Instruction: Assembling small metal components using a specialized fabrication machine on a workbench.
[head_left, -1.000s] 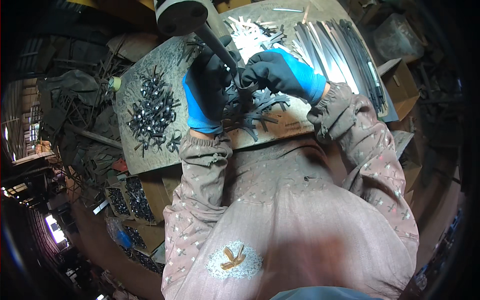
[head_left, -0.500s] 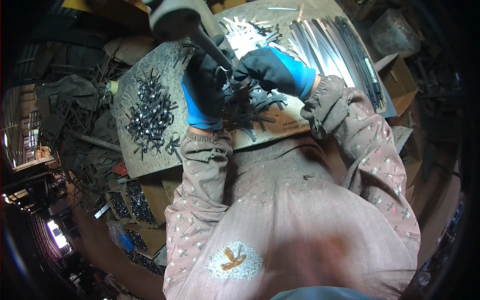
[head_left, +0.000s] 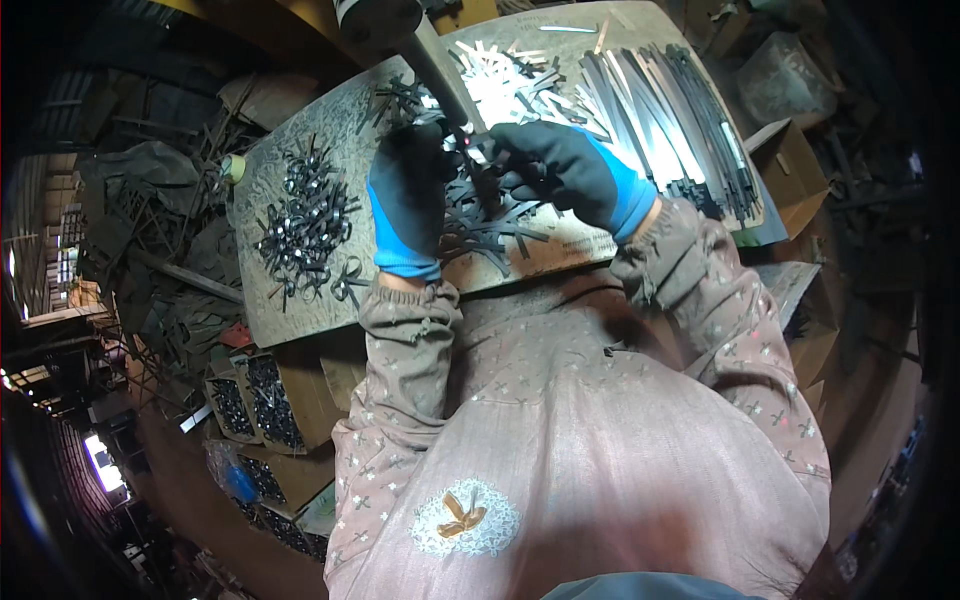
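Observation:
My left hand [head_left: 408, 205] and my right hand [head_left: 562, 168], both in black and blue gloves, meet over a worn workbench [head_left: 300, 320]. Together they pinch a small dark metal piece [head_left: 478, 176] just under the tip of a dark rod [head_left: 432, 62] that slants down from a round head at the top. A heap of dark flat metal pieces [head_left: 490, 232] lies right below my hands. What exactly each hand grips is partly hidden by the fingers.
A pile of small dark looped parts [head_left: 308, 222] lies left on the bench. Long metal strips [head_left: 660, 105] and short bright offcuts [head_left: 510, 75] lie at the back right. Cardboard boxes of parts [head_left: 262, 400] stand below left, another box [head_left: 790, 160] at right.
My hands have shifted a little to the right and closer together under the rod's tip; the view has tilted slightly. The piles have not moved.

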